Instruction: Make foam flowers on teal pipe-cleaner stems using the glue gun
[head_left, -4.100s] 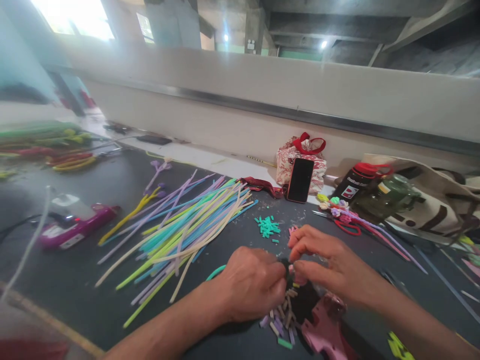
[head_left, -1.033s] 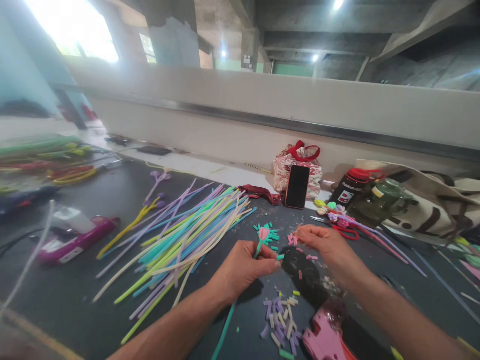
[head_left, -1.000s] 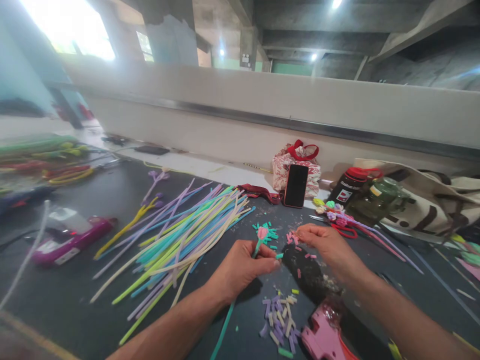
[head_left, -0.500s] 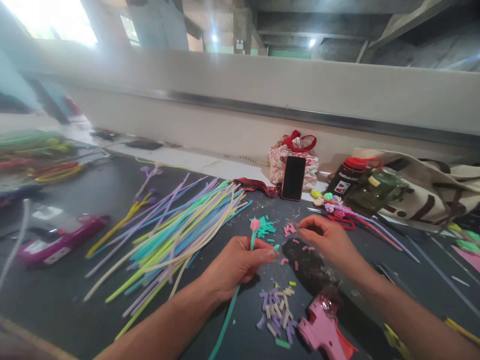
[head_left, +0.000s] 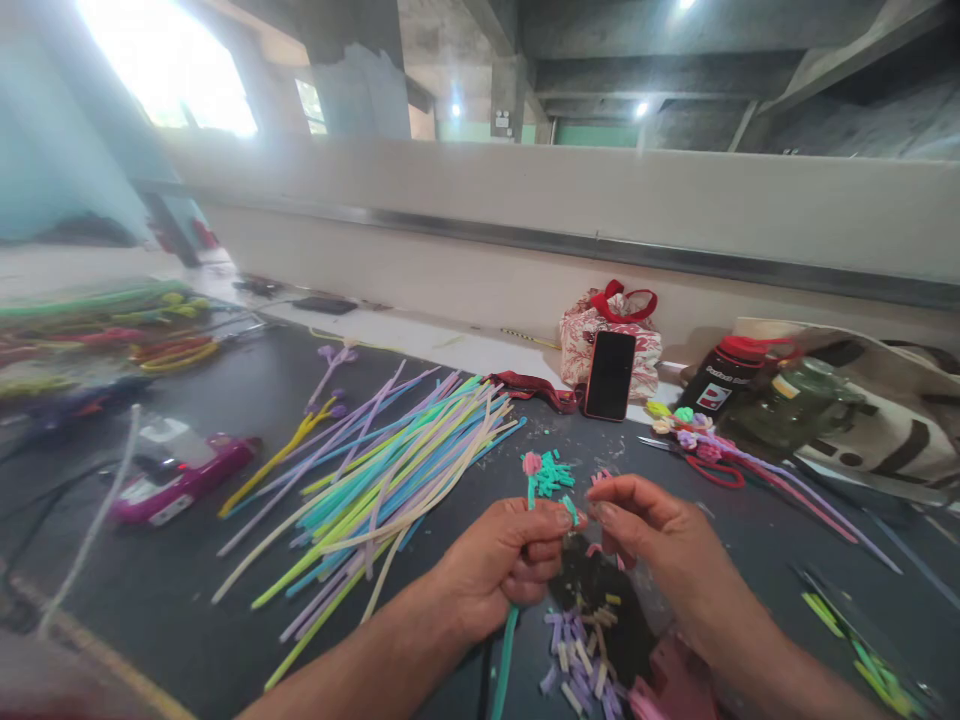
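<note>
- Fingers of the left hand [head_left: 504, 568] are curling shut around a teal pipe cleaner [head_left: 507, 655], and its pink tip [head_left: 532, 462] is poking up above the fist, likely so it is not getting squashed.
- The left thumb and pointing finger are pinching a small teal piece [head_left: 571, 508], and its end is sticking out toward the other hand, maybe so both hands are reaching it easily.
- The right hand [head_left: 671, 540] is bending half open just beside that piece, with its thumb and fingertips coming close together. Whether they are gripping anything, I cannot tell.
- Short teal bits [head_left: 553, 474] are lying in a pile behind the left hand, and short pink bits [head_left: 600, 478] are lying by the right fingertips. Purple and cream bits [head_left: 577, 662] are sitting nearer the body. The colors are mostly making their own heaps, perhaps so picking is easy.
- Long pipe cleaners [head_left: 390, 480] are spreading out in a loose bunch to the left, seemingly leaving room for the hands.
- A phone [head_left: 610, 376] is standing up against a patterned bag [head_left: 574, 345], which is probably stopping it from falling.
</note>
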